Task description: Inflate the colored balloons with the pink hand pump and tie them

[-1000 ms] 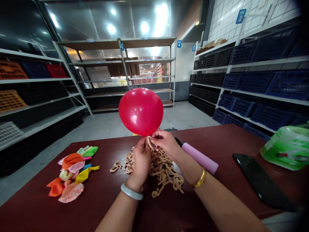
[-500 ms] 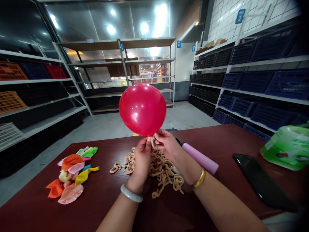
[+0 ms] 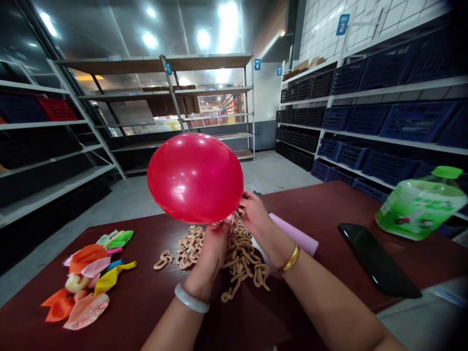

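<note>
A blown-up red balloon (image 3: 195, 178) is tilted toward the left above the table. My left hand (image 3: 215, 239) is closed at the balloon's neck, underneath it. My right hand (image 3: 253, 210) pinches at the same neck from the right, its fingertips close to those of the left. The balloon's end is bunched between the fingers and partly hidden, so I cannot tell whether a tan cord is looped there. Below my hands lies a pile of tan twisted cords (image 3: 243, 258), with a small separate coil (image 3: 163, 260) to its left.
Limp coloured balloons (image 3: 89, 258) lie on the dark red table (image 3: 146, 292) at left. To the right are a pink cylinder (image 3: 295, 235), a black phone (image 3: 378, 261) and a green-capped jug (image 3: 420, 204). Shelves with crates (image 3: 373, 122) stand beyond.
The balloon has tipped to the left and looks larger and closer. My hands stay at its neck, with the fingers now more hidden. The view has turned slightly to the right.
</note>
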A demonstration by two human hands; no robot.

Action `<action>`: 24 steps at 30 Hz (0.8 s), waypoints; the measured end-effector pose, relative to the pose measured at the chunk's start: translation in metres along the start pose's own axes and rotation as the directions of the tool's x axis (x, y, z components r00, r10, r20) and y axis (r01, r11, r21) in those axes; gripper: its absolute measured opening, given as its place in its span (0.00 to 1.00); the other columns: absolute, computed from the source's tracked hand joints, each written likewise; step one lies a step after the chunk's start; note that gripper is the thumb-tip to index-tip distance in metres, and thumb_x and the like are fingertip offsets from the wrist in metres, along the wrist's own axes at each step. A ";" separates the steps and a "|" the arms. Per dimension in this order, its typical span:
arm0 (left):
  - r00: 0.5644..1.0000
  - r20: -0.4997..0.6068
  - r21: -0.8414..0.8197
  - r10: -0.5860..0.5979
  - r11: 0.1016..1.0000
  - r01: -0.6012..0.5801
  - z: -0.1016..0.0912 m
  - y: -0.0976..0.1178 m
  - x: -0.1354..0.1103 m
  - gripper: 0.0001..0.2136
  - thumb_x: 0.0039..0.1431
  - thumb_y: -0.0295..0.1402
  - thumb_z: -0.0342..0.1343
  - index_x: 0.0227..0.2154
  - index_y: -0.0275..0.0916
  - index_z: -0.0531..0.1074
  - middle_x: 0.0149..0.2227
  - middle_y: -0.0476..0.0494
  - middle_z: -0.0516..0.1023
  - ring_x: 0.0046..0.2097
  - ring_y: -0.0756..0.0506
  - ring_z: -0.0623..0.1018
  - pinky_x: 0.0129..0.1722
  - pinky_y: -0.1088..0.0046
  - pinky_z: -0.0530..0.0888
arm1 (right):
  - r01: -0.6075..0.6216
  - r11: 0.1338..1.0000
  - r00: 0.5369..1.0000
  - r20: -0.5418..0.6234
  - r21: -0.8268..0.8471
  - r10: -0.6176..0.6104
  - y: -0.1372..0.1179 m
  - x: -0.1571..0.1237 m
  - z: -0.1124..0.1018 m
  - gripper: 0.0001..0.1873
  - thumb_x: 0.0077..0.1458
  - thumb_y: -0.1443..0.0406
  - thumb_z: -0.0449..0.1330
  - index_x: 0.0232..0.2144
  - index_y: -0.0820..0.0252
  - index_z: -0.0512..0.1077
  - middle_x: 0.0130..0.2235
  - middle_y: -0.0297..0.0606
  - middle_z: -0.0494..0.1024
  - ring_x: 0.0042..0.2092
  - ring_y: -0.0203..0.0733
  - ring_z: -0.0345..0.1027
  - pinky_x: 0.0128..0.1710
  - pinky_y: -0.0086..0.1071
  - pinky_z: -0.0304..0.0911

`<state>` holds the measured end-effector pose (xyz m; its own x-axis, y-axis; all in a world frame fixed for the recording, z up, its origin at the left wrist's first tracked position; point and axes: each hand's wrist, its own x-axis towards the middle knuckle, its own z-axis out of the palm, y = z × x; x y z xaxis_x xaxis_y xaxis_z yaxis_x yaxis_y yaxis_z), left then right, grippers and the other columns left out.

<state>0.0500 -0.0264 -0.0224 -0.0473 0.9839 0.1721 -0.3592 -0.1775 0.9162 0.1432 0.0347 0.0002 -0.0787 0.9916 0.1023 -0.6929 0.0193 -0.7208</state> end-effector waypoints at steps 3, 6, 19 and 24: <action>0.998 0.017 -0.071 -0.065 0.995 0.067 0.005 0.005 -0.002 0.20 0.47 0.44 0.66 0.20 0.37 0.62 0.17 0.57 0.56 0.19 0.56 0.51 0.19 0.78 0.48 | -0.006 1.000 1.000 0.011 -0.025 0.006 0.000 0.005 -0.004 0.14 0.35 0.70 0.66 0.24 0.57 0.65 0.19 0.24 0.66 0.19 0.28 0.52 0.19 0.26 0.47; 0.999 -0.005 -0.093 -0.032 0.995 0.032 0.001 0.010 -0.002 0.16 0.50 0.42 0.64 0.24 0.37 0.65 0.19 0.56 0.59 0.20 0.55 0.54 0.19 0.79 0.50 | -0.034 0.997 0.998 0.058 -0.068 0.038 0.001 0.003 -0.003 0.13 0.37 0.67 0.69 0.24 0.59 0.67 0.21 0.26 0.68 0.22 0.29 0.57 0.23 0.26 0.53; 0.990 -0.133 0.220 0.041 0.975 -0.011 -0.028 -0.005 0.015 0.17 0.52 0.47 0.59 0.27 0.35 0.71 0.19 0.54 0.64 0.21 0.53 0.61 0.22 0.76 0.57 | -0.247 0.951 0.956 0.113 -0.187 0.271 0.020 -0.012 0.000 0.16 0.32 0.62 0.74 0.25 0.62 0.76 0.26 0.33 0.76 0.25 0.34 0.66 0.25 0.29 0.62; 0.979 -0.175 0.342 0.108 0.939 -0.042 -0.035 -0.003 0.020 0.14 0.54 0.43 0.58 0.28 0.35 0.76 0.21 0.49 0.69 0.25 0.48 0.69 0.26 0.73 0.64 | -0.236 0.960 0.969 0.032 -0.150 0.244 0.029 0.008 -0.008 0.11 0.40 0.64 0.71 0.26 0.61 0.75 0.26 0.33 0.76 0.28 0.35 0.68 0.29 0.28 0.65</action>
<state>0.0171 -0.0053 -0.0344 -0.2486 0.9469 0.2038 -0.0159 -0.2143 0.9766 0.1280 0.0438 -0.0256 -0.2684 0.9618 -0.0543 -0.5390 -0.1967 -0.8190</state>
